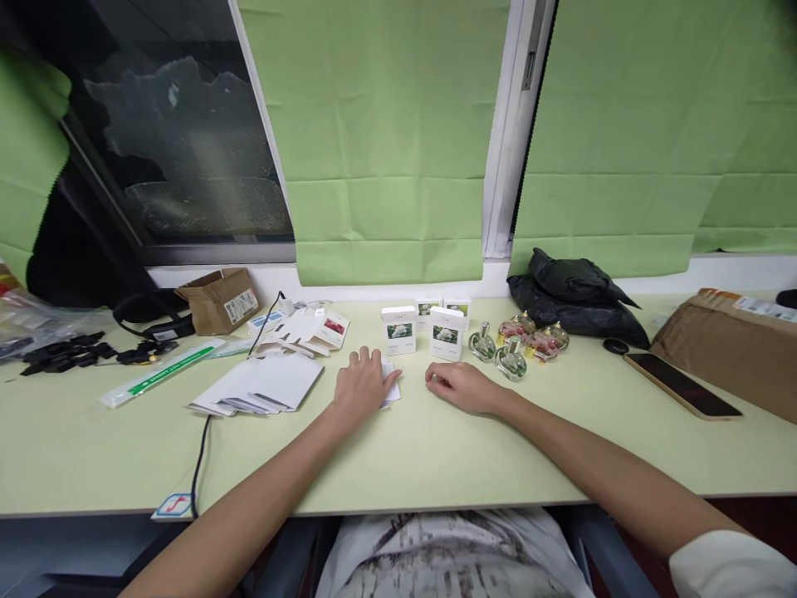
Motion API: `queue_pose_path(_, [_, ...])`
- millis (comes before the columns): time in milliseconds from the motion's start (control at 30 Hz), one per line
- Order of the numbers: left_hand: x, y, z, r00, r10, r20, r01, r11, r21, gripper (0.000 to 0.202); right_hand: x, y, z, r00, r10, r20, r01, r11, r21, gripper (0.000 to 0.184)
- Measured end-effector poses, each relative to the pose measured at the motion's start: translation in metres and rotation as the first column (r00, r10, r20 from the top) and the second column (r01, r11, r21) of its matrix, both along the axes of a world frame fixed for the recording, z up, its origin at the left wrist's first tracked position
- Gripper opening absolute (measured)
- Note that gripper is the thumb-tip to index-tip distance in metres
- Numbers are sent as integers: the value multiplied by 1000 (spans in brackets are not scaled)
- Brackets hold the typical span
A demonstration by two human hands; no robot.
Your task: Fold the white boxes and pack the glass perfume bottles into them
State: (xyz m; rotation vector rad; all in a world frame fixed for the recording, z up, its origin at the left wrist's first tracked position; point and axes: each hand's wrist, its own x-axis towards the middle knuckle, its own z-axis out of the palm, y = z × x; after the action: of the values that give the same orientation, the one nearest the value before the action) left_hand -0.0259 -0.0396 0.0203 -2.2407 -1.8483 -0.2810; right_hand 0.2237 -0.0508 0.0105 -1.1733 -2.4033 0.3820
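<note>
My left hand point(362, 384) lies palm down with fingers stretched out over a small white paper or flat carton point(392, 394), which it partly hides. My right hand point(464, 387) rests on the table with its fingers curled in, and nothing shows in them. Just beyond my hands stand two white boxes with a flower picture, a left one point(399, 330) and a right one point(447, 334); two more similar boxes point(457, 306) are behind them. Two clear greenish perfume bottles, one nearer point(510, 360) and one farther point(481, 341), stand beyond my right hand. Pinkish bottles point(545, 344) are behind these.
Flat white cartons point(267, 384) lie left of my left hand, with opened cartons point(305, 330) behind. A black cable point(200, 465) crosses the table's point(436, 465) front edge. Rightward are black plastic bags point(576, 303), a phone point(682, 385) and a brown parcel point(726, 349). A cardboard box point(217, 303) stands back left.
</note>
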Motion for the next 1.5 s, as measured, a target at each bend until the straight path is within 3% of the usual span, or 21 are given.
queue_pose_path(100, [3,-2,-1,997,-77,29,79,993,-87,46,0,0,-1,1000,2,-5,-2,1000,3,16])
queue_pose_path(167, [6,-6,1,980,-181,85,192,971,-140,38,0,0,-1,1000,4,-8,-4,1000,6,16])
queue_pose_path(267, [11,-13,5,895,-407,180,435,887,-155,29,0,1,-1,1000,7,-5,-7,1000,7,15])
queue_pose_path(367, [14,-17,8,834,-492,249,532,837,-127,29,0,0,0,1000,2,3,-2,1000,5,15])
queue_pose_path(433, [13,-13,9,860,-440,259,475,875,-91,30,0,0,0,1000,1,5,-1,1000,0,16])
queue_pose_path(567, [4,1,7,971,-193,140,199,980,-27,31,0,-1,1,1000,7,0,-7,1000,1,15])
queue_pose_path(667, [-6,9,6,999,-37,27,37,999,0,35,0,0,0,1000,7,4,-7,1000,4,15])
queue_pose_path(800, [-11,10,4,998,67,-15,-67,998,20,50,0,0,0,1000,5,1,-5,1000,-2,15])
queue_pose_path(867, [-9,7,3,1000,30,3,-30,999,-44,51,0,0,0,1000,6,-2,-6,1000,-4,16])
queue_pose_path(967, [-2,1,4,977,-180,116,197,967,-159,40,-1,-1,1,1000,3,-1,-3,1000,-4,17])
queue_pose_path(1067, [4,-6,7,875,-388,290,443,883,-153,28,0,0,1,1000,-11,4,11,1000,-3,18])
queue_pose_path(1133, [6,-9,9,813,-456,363,522,847,-104,24,0,0,1,1000,-19,8,19,1000,-6,19])
queue_pose_path(1233, [8,-9,8,846,-416,333,451,892,-32,32,0,1,1,999,-32,11,32,999,-1,20])
queue_pose_path(1333, [8,-6,7,950,-214,226,232,971,-53,49,-1,0,0,999,-46,16,46,999,3,20])
queue_pose_path(1400, [7,-4,5,970,-121,209,150,981,-125,54,-1,0,0,999,-44,21,44,999,2,20])
queue_pose_path(1500, [5,-1,3,956,-110,272,165,968,-188,52,0,1,-1,999,-43,21,43,999,-3,21])
